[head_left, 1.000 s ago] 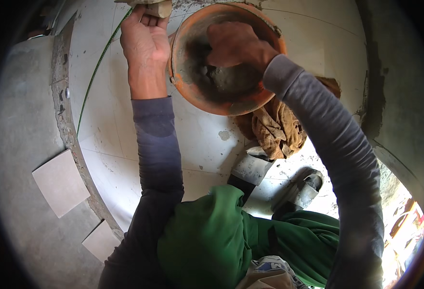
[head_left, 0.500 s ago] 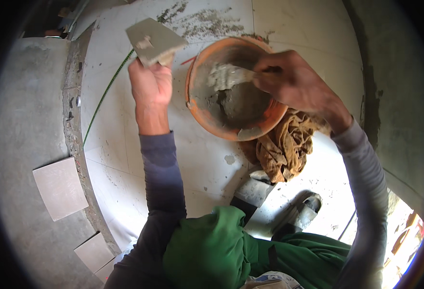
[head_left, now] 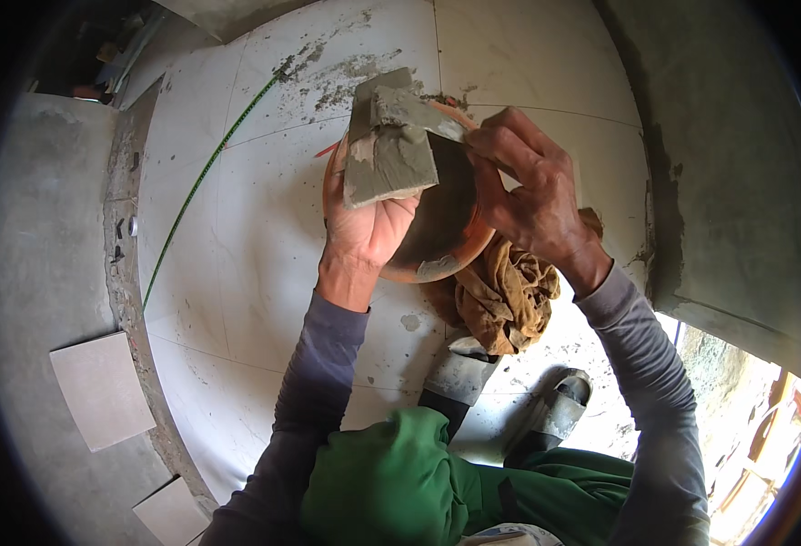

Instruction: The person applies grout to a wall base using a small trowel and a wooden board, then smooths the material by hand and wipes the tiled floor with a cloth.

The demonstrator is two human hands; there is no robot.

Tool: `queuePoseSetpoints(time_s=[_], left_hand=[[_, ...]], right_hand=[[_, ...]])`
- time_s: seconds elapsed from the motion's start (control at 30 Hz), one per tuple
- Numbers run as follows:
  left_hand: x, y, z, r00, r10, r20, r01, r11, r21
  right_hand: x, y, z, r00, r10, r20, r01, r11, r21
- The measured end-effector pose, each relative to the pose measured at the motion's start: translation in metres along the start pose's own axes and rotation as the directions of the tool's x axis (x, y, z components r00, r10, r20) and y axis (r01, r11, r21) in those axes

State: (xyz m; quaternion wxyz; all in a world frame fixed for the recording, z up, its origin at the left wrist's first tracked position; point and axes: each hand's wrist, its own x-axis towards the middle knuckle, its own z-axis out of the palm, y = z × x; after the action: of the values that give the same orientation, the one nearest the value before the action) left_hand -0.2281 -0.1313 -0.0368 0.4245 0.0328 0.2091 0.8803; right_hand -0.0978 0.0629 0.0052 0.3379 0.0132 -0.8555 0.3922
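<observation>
My left hand (head_left: 364,237) holds a small grey piece of tile (head_left: 362,114) from below, over the left side of an orange bucket (head_left: 487,238). Grey mortar (head_left: 389,164) is spread on the tile's upper face. Between the fingers of my right hand (head_left: 535,182) is a trowel (head_left: 444,123), its handle mostly hidden by the hand. The flat blade carries mortar and lies against or just over the tile. Dark grey mortar shows inside the bucket, partly covered by the tile and hands.
A crumpled brown cloth (head_left: 507,305) lies beside the bucket, near my shoes (head_left: 462,369). Along the white tiled floor (head_left: 264,191) curves a green strip (head_left: 202,177). Loose tiles (head_left: 103,391) rest on the grey concrete at left. Mortar crumbs (head_left: 350,71) litter the far floor.
My right hand has lifted the mortar-loaded trowel out of the bucket and up to the tile. My left hand has brought the tile rightward over the bucket, and mortar now covers its face.
</observation>
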Motion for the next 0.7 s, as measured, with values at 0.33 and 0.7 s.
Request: queuePoseSetpoints(time_s=[0.33,0.7], left_hand=[[0.000,0.060,-0.012,0.976,0.115,0.183,-0.126,0.991,0.046],[0.035,-0.003,0.042,0.980,-0.110,0.163,0.066,0.964,0.259]], right_hand=[[-0.006,0.005,-0.011,0.890,0.078,0.449,0.148,0.882,-0.447],[-0.062,-0.022,-0.112,0.853,-0.123,0.506,0.357,0.847,-0.395]])
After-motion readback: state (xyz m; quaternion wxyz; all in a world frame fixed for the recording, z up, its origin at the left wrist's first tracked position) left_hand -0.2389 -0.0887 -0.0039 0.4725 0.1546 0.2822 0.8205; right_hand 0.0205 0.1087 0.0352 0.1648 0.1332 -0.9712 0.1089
